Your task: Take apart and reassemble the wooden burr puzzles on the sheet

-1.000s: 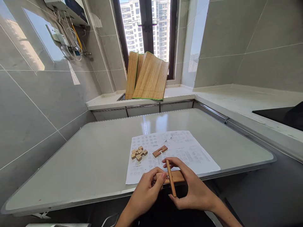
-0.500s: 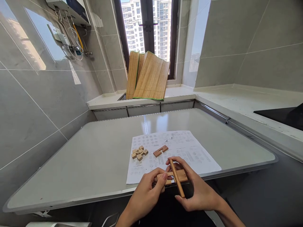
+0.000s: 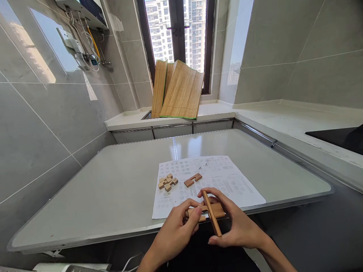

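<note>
Now wooden stick (image 3: 211, 214) farther right

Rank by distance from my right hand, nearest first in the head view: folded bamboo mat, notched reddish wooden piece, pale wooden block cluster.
From your right hand:
1. Notched reddish wooden piece: ahead and left, on the printed sheet.
2. Pale wooden block cluster: farther left on the sheet.
3. Folded bamboo mat: far back, by the window.
</note>
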`<state>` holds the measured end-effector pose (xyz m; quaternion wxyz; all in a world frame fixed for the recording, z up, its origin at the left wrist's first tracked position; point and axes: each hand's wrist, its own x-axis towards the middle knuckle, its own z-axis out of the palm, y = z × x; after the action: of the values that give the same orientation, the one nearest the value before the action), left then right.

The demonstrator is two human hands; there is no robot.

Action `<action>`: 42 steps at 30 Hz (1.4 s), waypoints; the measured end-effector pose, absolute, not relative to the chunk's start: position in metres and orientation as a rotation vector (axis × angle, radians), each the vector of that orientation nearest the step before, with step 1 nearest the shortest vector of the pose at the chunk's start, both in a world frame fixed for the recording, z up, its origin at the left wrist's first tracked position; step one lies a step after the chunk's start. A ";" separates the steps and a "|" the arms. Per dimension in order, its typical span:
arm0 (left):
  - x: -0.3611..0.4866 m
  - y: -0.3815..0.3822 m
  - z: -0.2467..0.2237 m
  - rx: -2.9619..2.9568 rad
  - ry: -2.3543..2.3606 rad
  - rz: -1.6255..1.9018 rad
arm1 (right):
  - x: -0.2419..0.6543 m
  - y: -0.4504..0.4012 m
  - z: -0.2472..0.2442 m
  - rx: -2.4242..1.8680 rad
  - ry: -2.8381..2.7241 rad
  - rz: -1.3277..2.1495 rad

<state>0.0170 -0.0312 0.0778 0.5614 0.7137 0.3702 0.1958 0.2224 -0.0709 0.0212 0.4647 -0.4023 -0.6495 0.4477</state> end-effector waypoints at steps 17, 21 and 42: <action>0.006 -0.026 0.053 1.445 0.869 0.631 | 0.233 -0.043 0.012 -0.838 -1.570 1.045; 0.006 -0.020 0.041 1.225 0.852 0.774 | 0.239 -0.004 0.003 -1.216 -1.738 0.592; 0.009 -0.015 0.038 0.832 0.693 0.904 | 0.239 0.055 -0.002 -1.421 -2.049 0.413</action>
<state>0.0086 -0.0154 0.0383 0.7614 0.3825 0.3183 0.4155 0.2395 0.0554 -0.0022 0.3020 -0.5360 -0.7728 0.1556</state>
